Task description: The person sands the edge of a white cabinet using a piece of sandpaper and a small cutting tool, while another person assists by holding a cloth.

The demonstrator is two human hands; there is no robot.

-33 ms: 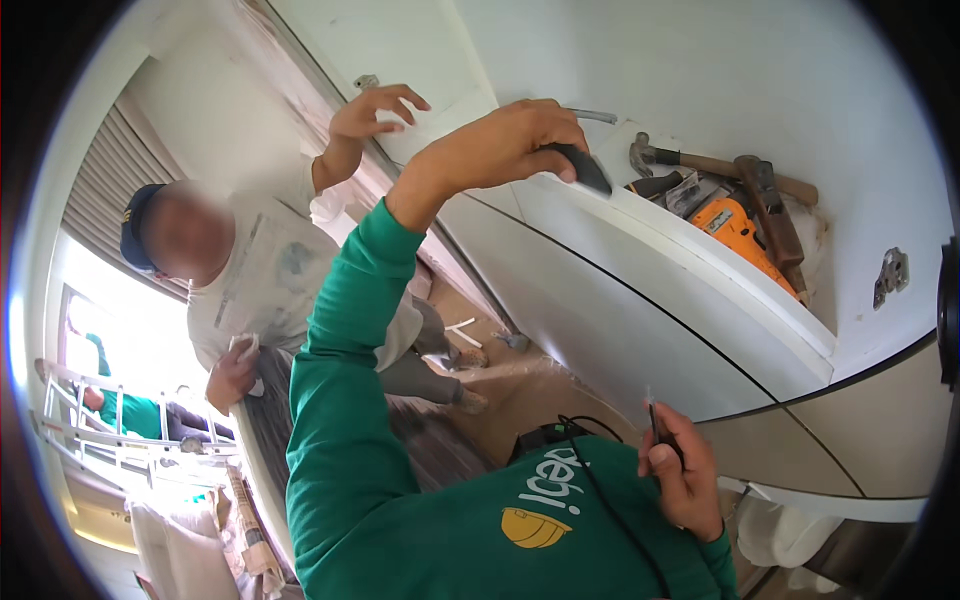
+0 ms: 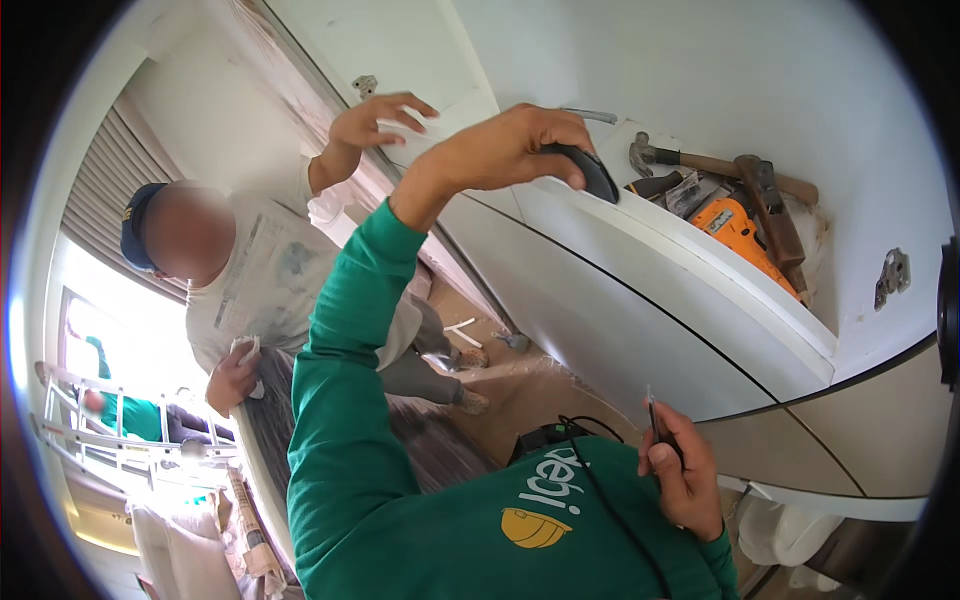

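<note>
My left hand (image 2: 515, 150), reaching up in a green sleeve, is closed around a dark flat block with a rounded edge (image 2: 590, 172). The block lies along the white front edge (image 2: 700, 242) of a cabinet compartment. Low on the right, near my chest, my right hand (image 2: 685, 470) is closed on a slim dark tool with a thin pale tip (image 2: 654, 420); its exact kind is not clear. The tip points up, apart from the curved white panel (image 2: 640, 330).
Inside the compartment lie a claw hammer (image 2: 720, 163), a wooden hand plane (image 2: 775, 215) and an orange power tool (image 2: 740, 235). A metal hinge (image 2: 892, 278) sits on the side wall. Left, a co-worker (image 2: 270, 270) raises a hand near mine. Farther off stands a ladder (image 2: 120, 415).
My left hand has shifted slightly right with the dark block, whose angle differs a little. The co-worker's raised hand has moved slightly right. My right hand stays about where it was.
</note>
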